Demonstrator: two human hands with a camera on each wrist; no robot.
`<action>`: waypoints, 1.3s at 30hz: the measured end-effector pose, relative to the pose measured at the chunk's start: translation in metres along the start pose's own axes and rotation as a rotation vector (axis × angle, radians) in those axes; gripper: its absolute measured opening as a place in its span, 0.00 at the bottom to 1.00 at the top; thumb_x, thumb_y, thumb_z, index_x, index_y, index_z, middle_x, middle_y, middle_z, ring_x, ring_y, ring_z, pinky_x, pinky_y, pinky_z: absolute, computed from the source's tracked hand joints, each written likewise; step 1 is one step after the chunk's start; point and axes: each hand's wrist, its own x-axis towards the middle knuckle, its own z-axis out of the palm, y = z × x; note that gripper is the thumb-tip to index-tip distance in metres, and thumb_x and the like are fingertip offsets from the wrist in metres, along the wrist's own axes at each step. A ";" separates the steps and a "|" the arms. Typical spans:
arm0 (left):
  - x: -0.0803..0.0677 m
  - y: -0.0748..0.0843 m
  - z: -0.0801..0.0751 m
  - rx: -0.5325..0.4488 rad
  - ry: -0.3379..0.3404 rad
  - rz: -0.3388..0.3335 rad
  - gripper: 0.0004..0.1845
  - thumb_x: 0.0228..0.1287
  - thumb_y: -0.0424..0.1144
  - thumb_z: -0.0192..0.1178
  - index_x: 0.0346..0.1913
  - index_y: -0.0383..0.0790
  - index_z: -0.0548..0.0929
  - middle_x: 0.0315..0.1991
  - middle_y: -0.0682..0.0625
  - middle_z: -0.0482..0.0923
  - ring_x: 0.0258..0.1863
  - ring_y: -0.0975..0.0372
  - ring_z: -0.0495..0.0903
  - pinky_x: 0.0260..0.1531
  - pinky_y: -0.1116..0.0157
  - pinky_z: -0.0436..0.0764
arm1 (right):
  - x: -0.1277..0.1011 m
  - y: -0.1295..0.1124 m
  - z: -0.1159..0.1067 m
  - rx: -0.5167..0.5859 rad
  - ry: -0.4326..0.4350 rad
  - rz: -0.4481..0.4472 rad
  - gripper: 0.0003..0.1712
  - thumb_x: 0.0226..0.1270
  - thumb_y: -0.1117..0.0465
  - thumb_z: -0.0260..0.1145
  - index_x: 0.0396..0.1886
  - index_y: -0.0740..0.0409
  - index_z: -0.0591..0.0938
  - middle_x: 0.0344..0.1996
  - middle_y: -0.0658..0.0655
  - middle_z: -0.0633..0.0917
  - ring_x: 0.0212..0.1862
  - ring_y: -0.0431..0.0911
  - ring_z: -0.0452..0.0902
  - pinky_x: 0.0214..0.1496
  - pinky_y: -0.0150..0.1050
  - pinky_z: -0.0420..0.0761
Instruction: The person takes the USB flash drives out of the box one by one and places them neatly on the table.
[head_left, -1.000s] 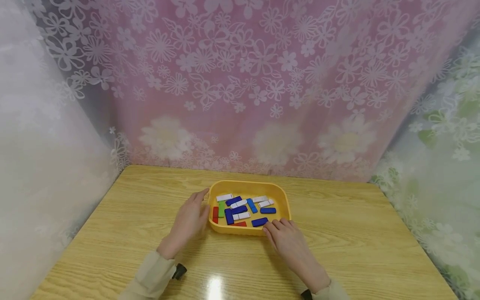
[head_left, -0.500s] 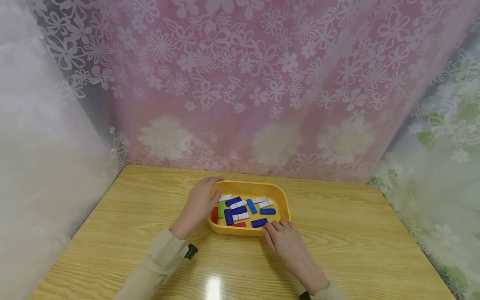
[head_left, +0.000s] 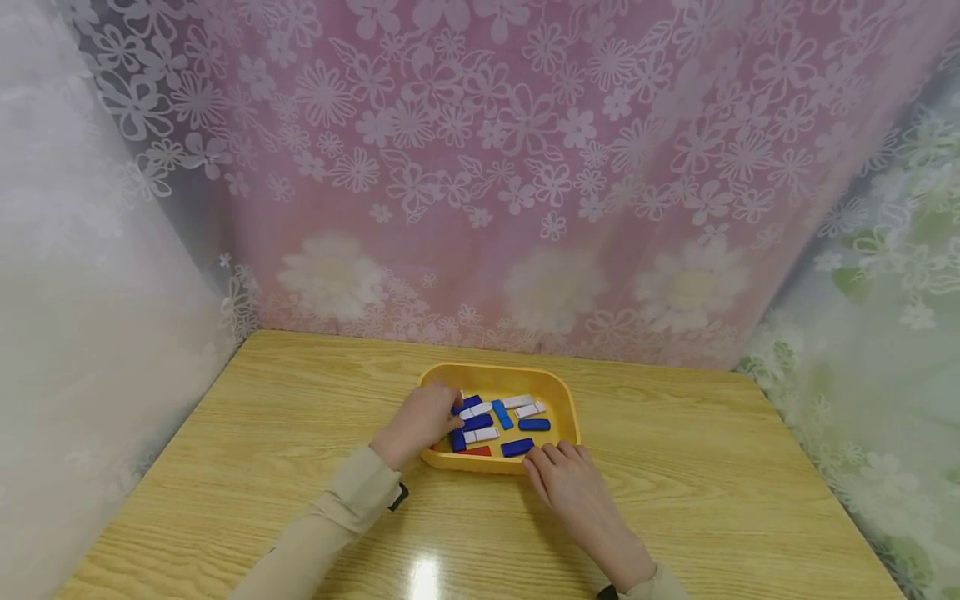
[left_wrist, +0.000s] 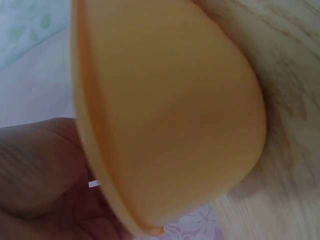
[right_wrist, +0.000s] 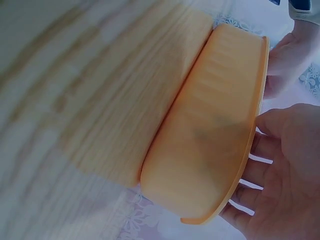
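A yellow tray (head_left: 499,367) stands on the wooden table and holds several small blue (head_left: 517,447), white (head_left: 519,401) and red (head_left: 478,451) bars. My left hand (head_left: 420,421) reaches over the tray's left rim, its fingers curled down over the bars at that end. What lies under them is hidden. My right hand (head_left: 561,463) rests with straight fingers against the tray's near right rim. The left wrist view shows only the tray's outer wall (left_wrist: 170,115) and my palm (left_wrist: 40,170). The right wrist view shows the tray wall (right_wrist: 210,140) against the spread fingers (right_wrist: 280,165).
The light wooden table (head_left: 285,433) stretches to both sides of the tray. A pink flowered curtain (head_left: 495,183) hangs close behind it, with pale curtains to the left and right along the table's edges.
My left hand has moved from the tray's outer left side up over the rim and down into the tray, covering the green, red and white bars there. The right hand has stayed put.
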 end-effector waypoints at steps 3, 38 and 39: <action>0.001 0.001 0.006 0.051 -0.065 -0.031 0.18 0.57 0.47 0.76 0.36 0.36 0.84 0.32 0.48 0.79 0.31 0.59 0.75 0.36 0.60 0.81 | 0.000 0.000 0.001 0.010 -0.010 0.012 0.07 0.71 0.57 0.67 0.32 0.52 0.81 0.25 0.48 0.80 0.31 0.46 0.70 0.37 0.43 0.75; -0.006 0.006 -0.006 -0.318 0.179 0.034 0.09 0.68 0.33 0.66 0.49 0.37 0.85 0.42 0.46 0.84 0.35 0.60 0.83 0.32 0.66 0.83 | 0.000 -0.001 0.000 0.024 -0.004 0.007 0.07 0.72 0.58 0.67 0.32 0.52 0.81 0.24 0.47 0.79 0.30 0.45 0.70 0.38 0.43 0.75; -0.009 0.005 -0.009 -0.326 0.193 0.031 0.09 0.68 0.33 0.66 0.49 0.38 0.85 0.42 0.47 0.84 0.35 0.60 0.83 0.32 0.67 0.83 | 0.000 -0.001 0.000 0.026 0.000 0.005 0.07 0.72 0.58 0.67 0.32 0.52 0.81 0.24 0.47 0.79 0.30 0.45 0.70 0.37 0.43 0.75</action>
